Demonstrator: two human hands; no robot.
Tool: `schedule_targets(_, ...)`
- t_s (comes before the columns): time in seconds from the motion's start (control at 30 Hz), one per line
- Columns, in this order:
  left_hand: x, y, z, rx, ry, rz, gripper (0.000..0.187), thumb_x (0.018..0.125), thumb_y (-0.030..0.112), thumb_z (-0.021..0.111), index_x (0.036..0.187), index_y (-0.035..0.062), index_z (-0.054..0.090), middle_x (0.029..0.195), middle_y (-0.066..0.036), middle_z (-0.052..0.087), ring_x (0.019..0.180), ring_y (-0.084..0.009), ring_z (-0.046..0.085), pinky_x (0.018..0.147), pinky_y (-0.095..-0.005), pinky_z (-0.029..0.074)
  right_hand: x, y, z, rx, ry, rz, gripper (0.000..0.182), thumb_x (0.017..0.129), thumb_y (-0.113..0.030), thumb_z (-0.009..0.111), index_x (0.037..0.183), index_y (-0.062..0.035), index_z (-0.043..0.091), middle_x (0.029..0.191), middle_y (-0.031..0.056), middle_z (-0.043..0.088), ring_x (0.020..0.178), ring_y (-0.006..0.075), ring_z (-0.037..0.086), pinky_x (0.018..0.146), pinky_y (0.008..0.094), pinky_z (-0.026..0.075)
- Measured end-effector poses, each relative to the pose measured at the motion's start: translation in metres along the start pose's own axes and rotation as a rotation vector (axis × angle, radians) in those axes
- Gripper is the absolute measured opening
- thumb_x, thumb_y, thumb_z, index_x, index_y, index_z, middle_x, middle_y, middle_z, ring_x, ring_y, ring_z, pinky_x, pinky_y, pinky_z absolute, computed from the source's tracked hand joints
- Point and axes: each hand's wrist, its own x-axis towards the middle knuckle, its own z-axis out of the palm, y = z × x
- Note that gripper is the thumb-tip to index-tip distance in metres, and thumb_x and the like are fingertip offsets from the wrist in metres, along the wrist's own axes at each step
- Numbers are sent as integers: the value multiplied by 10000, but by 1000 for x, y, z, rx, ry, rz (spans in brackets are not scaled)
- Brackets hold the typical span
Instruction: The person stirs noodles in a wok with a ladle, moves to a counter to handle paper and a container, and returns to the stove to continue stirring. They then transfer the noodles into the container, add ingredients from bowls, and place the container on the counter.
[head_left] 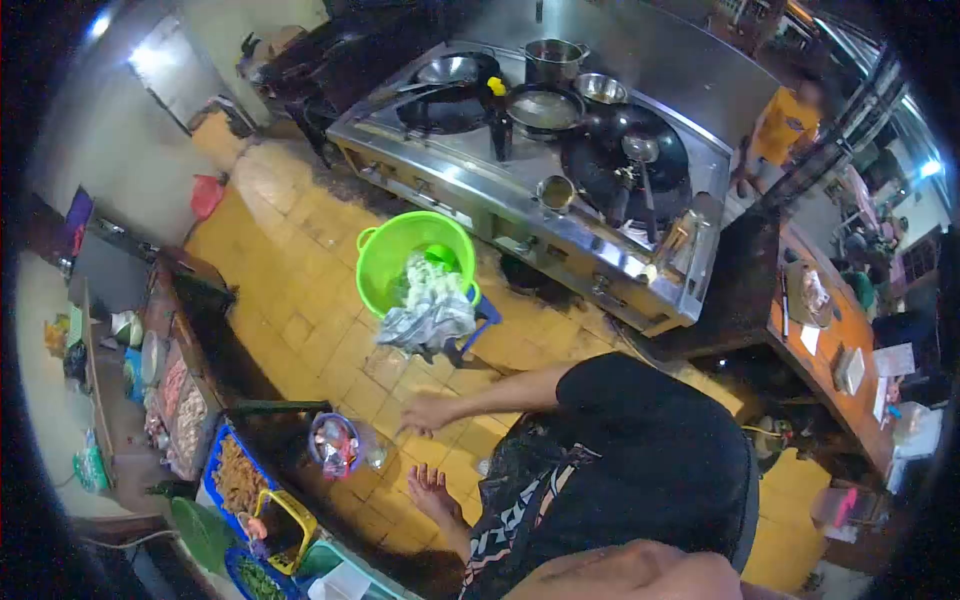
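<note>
My left hand (433, 490) is low in the view with its fingers spread, and nothing shows in it. Above it, my right hand (428, 413) has its fingers curled down; whether something small is in them is hidden. Left of both hands is a round purple-rimmed container (338, 472) with wrapped or plastic-looking items inside. Something clear (374, 450), perhaps plastic, lies between that container and my right hand. Further up, a bright green basin (385, 255) rests on a blue stool (486, 322), and a grey-white cloth (430, 318) hangs over its rim.
A steel stove (430, 185) with several pans runs along the top. On the left counter are a blue tray (212, 470) of brown food and a yellow basket (308, 520). At right is a wooden table (835, 385). A person in an orange shirt (785, 125) stands beyond the stove.
</note>
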Motion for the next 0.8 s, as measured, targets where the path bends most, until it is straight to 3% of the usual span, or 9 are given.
schedule_targets(0.1, -20, 41, 18, -140, -4, 10, 444, 963, 401, 433, 1200, 29, 483, 1121, -103, 555, 944, -208, 550, 772, -336, 461, 1, -7, 87, -240, 46, -194, 239, 894, -166, 445, 1017, -28, 596, 729, 116, 662, 567, 191, 642, 517, 314, 511)
schedule_targets(0.17, -11, 37, -3, -102, -42, 64, 395, 970, 373, 432, 1123, 18, 517, 1064, -94, 580, 944, -187, 561, 792, -306, 456, -17, -28, 101, -139, -3, -129, 232, 880, -160, 456, 1004, -26, 601, 728, 110, 660, 588, 193, 645, 531, 321, 507)
schedule_targets(0.2, -4, 38, -9, 38, -267, 258, 303, 969, 311, 458, 1038, 28, 541, 993, -80, 602, 898, -169, 574, 768, -292, 464, -26, -36, 107, -33, -50, -55, 226, 866, -154, 467, 990, -25, 605, 728, 104, 659, 609, 194, 647, 545, 328, 502)
schedule_targets(0.3, -2, 39, -10, 18, -102, 71, 300, 977, 289, 418, 1048, 41, 571, 1023, -86, 594, 773, -149, 552, 624, -251, 453, -32, -28, 119, -129, 110, -129, 235, 844, -171, 490, 986, -48, 631, 781, 151, 668, 625, 218, 651, 567, 358, 521)
schedule_targets(0.4, -4, 41, -19, -200, -169, 80, 216, 955, 220, 487, 1057, 32, 516, 973, -103, 602, 861, -218, 592, 744, -299, 486, -44, -50, 111, -42, 13, -35, 233, 862, -207, 510, 1001, -50, 613, 779, 115, 668, 595, 208, 637, 554, 342, 517)
schedule_targets(0.57, -19, 37, -75, -401, 107, 286, 122, 946, 196, 500, 1012, 93, 512, 904, -92, 614, 837, -188, 597, 753, -331, 485, -25, -54, 141, -108, -320, 66, 330, 920, -270, 532, 1155, -41, 567, 876, 80, 655, 633, 131, 591, 592, 282, 498)
schedule_targets(0.63, -53, 48, -83, -481, 246, 326, 120, 942, 181, 502, 966, 69, 535, 945, -104, 641, 835, -196, 621, 733, -324, 495, -15, -61, 167, -169, -487, -3, 273, 923, -247, 541, 1108, -56, 603, 876, 78, 660, 642, 130, 616, 555, 253, 488)
schedule_targets(0.77, -116, 52, -104, -517, 486, 353, 152, 954, 201, 471, 942, 71, 550, 856, -73, 639, 693, -138, 607, 523, -248, 461, -18, -93, 236, -105, -885, -123, 274, 934, -246, 529, 1014, 3, 612, 763, 59, 635, 613, 113, 605, 518, 228, 459)
schedule_targets(0.8, -144, 63, -111, -595, 424, 380, 174, 934, 252, 522, 945, 90, 585, 755, 7, 583, 553, -69, 484, 441, -208, 344, -20, -97, 260, -37, -948, -50, 268, 940, -236, 519, 998, 8, 611, 755, 61, 632, 605, 113, 603, 509, 228, 454)
